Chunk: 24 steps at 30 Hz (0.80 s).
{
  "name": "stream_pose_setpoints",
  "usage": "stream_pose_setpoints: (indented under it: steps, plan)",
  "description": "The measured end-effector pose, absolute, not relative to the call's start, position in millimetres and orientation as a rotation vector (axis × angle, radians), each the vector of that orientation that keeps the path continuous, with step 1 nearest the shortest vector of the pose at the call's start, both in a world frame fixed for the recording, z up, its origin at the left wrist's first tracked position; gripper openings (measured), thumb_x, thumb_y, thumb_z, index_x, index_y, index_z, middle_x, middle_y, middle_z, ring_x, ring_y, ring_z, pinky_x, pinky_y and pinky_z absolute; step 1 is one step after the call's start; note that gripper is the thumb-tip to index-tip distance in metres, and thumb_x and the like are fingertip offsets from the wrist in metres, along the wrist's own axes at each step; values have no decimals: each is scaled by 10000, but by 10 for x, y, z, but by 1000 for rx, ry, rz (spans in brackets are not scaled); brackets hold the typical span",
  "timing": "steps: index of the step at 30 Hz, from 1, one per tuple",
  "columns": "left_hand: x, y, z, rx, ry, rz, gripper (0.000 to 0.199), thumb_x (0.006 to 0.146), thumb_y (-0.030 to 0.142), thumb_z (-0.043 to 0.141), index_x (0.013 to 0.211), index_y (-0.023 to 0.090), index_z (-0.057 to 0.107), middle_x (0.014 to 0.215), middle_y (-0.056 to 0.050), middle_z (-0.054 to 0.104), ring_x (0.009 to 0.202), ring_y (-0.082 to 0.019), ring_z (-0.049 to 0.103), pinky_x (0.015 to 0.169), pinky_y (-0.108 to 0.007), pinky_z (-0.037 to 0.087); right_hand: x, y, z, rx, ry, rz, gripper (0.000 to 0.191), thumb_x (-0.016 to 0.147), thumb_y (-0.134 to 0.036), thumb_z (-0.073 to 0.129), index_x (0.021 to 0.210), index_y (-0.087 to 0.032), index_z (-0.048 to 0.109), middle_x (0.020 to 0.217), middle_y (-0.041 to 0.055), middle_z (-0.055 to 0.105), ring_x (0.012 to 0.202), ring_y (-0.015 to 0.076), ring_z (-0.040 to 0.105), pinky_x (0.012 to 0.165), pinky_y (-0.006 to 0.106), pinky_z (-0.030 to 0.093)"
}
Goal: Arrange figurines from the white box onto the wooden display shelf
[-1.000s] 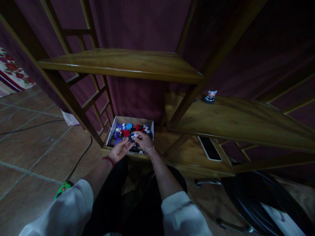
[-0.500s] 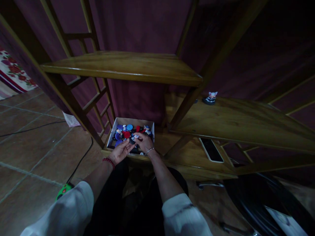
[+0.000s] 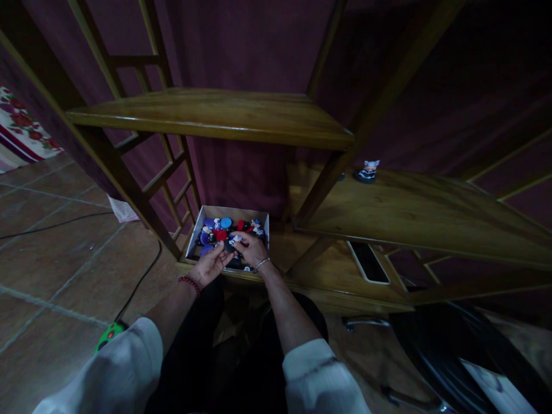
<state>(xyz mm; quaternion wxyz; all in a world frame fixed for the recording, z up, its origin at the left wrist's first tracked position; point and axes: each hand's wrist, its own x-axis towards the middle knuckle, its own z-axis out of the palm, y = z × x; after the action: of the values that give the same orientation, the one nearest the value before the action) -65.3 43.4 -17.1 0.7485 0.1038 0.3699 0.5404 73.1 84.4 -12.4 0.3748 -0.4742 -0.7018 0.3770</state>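
Over a shallow cardboard box (image 3: 267, 241) of small toy figures, both my hands hold one figurine (image 3: 230, 246). It has a white-and-blue top and a dark round base. The fingers of my left hand (image 3: 210, 267) pinch the base. My right hand (image 3: 250, 251) grips the upper part between thumb and fingers, which partly hide it. Around them in the box lie figures and bases in purple, red, black and white, with a blue disc (image 3: 226, 222) near the back.
The box sits on the low board of a wooden shelf unit, under an upper shelf (image 3: 211, 118). To the right, another figurine (image 3: 367, 172) stands on a shelf. A phone (image 3: 368, 263) lies lower down. A black chair (image 3: 448, 351) and a green power strip (image 3: 108, 335) are nearby.
The figurine's dark base faces me slightly more than before, between my fingers. Both hands keep their hold; the whole view has shifted a little.
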Motion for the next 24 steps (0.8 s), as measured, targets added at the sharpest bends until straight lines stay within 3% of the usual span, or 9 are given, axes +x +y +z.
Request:
stream_pose_setpoints:
  steps: [9,24]
  plan:
    - [-663,434,-168,260,798,1141,169,803,235,494,867,100,574,777,-76,643,706,-118,617,630,-199,512,719,867,-191,-1266,-1700,1043,289,710,-235,549,992,-236,609,768,-19,657,662,109,591,625,218,479]
    - [-662,426,-162,277,822,1130,166,798,247,501,844,105,575,741,-64,641,681,-111,612,648,-212,508,734,830,-105,-1246,-1749,1030,276,703,-228,566,971,-225,632,775,-7,666,666,115,597,663,228,478]
